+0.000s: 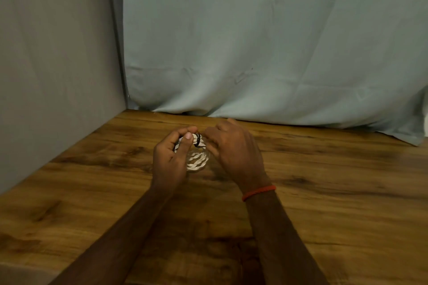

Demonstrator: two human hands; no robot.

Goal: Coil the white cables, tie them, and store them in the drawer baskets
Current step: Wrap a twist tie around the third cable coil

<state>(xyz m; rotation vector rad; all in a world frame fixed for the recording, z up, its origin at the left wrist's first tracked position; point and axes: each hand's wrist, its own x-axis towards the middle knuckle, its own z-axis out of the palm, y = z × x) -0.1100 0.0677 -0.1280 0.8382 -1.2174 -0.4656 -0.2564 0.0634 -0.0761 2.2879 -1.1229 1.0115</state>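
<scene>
**Both hands on the coil, mid-tabletop**

Big pale cloth (pixel 278 41) hangs across the back, its crumpled hem resting on the far edge of the tabletop. On the left a flat grey panel (pixel 58 53) stands upright, and its bottom edge runs diagonally from the back corner toward the near left, closing that side off.

The wooden tabletop (pixel 347 192) fills the lower part of the view. There is open wood to the right of the hands, running out to the frame edge, a narrower strip of it between the hands and the cloth hem, and a wedge of it on the left up to the grey panel. Both bare forearms reach in from the bottom edge and meet near the middle.

The right hand (pixel 234 150) is seen from the back, with its thumb and first finger bent in and pinching at the tie and its other fingers lifted toward the cloth. The left hand (pixel 171 159) is curled round the far left part of the coil, thumb pressed down on top of it.

And there's the white cable (pixel 196 161), wound into a small round coil, held between the two hands just over the wood, well clear of every edge. The lower loops look blurred.

A black tie (pixel 197 140) wraps the top of the coil, right beside the left thumb tip. A thin red thread band (pixel 258 192) circles the right wrist.
</scene>
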